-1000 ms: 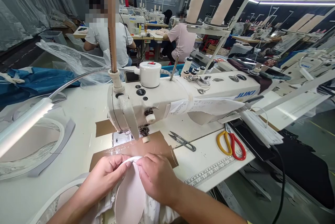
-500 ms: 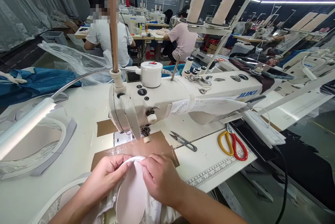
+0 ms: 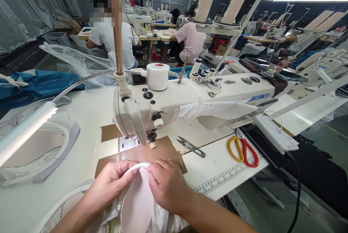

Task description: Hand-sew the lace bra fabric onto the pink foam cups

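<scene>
Here it is, low in the middle of the view: a smooth, pale pink oval fabric cup (image 3: 137,204) edged with narrow white binding (image 3: 141,165), and both hands are on it! The left hand (image 3: 116,176) pinches the rim between thumb and fingers; the right hand (image 3: 166,184) clamps the same rim with curled fingers, a little arch of binding showing between them. So the hands sit near each other but apart, and neither is clearly nearer the cup. Its long axis runs from that pinched rim back toward the person, with white lace fabric (image 3: 161,219) bunched at its sides.

Straight ahead of the rim, a shiny brown sheet (image 3: 160,153) lies on the white desk (image 3: 84,131), and beyond the fingertips stands a white JUKI sewing machine (image 3: 179,88). Over to the right, small dark metal snips (image 3: 191,147), then scissors with yellow and red handles (image 3: 245,154). Off left, a white-rimmed lace piece (image 3: 35,142) lies near a glowing white tube lamp (image 3: 29,127). Further back, a person in a white shirt (image 3: 127,40) and another in a pink top (image 3: 191,40).
</scene>
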Demonstrator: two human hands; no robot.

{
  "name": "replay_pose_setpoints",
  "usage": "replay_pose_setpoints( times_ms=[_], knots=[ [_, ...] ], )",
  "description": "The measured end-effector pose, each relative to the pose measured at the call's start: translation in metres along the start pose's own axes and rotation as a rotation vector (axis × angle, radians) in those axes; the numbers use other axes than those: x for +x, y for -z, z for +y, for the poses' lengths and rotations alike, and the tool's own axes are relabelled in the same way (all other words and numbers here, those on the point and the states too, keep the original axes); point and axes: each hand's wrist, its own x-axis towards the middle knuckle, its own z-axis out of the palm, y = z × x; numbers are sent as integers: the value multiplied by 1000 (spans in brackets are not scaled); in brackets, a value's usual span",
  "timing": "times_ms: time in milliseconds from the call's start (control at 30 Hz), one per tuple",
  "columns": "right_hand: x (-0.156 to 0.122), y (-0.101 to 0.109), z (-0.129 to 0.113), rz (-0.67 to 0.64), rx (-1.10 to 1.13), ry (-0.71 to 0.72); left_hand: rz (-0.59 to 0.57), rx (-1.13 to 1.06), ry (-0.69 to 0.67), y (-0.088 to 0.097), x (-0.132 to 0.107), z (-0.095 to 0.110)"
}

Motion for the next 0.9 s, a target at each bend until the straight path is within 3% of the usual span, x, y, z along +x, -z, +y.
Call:
replay_pose_setpoints(
  times_ms=[333, 633, 900],
  knots=[
    [3, -4, -3, -4, 7, 51, 9, 73, -23, 2, -1, 2],
    [1, -3, 0, -46, -64, -4, -9, 40, -31, 0, -2, 6],
    [5, 2, -3, 20, 73, 62, -25, -5, -34, 0, -2, 9]
  ],
)
